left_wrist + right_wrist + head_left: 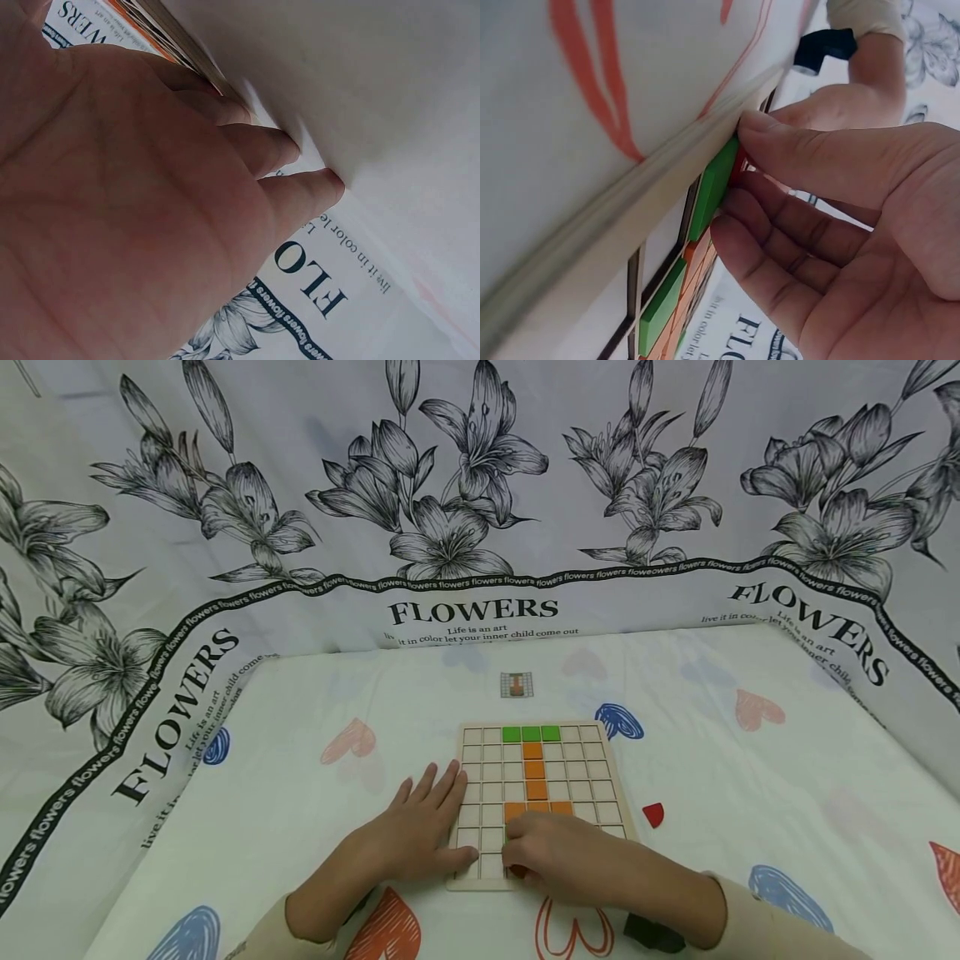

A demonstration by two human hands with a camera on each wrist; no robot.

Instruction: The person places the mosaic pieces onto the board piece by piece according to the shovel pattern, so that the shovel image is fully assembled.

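Observation:
A square wooden grid board (pixel 474 886) lies on the cloth. Three green tiles (pixel 531 734) sit in its far row, with a column of orange tiles (pixel 534 769) below them leading to an orange row nearer me. My left hand (pixel 416 835) lies along the board's left edge, fingers spread and thumb over the near left corner. Over the near rows, my right hand (pixel 562 853) pinches a small red piece (pixel 739 162) between thumb and fingers, mostly hidden by them. Right beside these fingertips is a green tile (pixel 715 184), and another green tile (pixel 661 309) sits farther along.
A loose red piece (pixel 653 814) lies right of the board. Beyond the far edge is a small picture card (pixel 516 685). A dark object (pixel 654 933) shows under the right forearm. Heart-patterned cloth covers the table, and a flower-printed curtain (pixel 480 610) hangs behind it.

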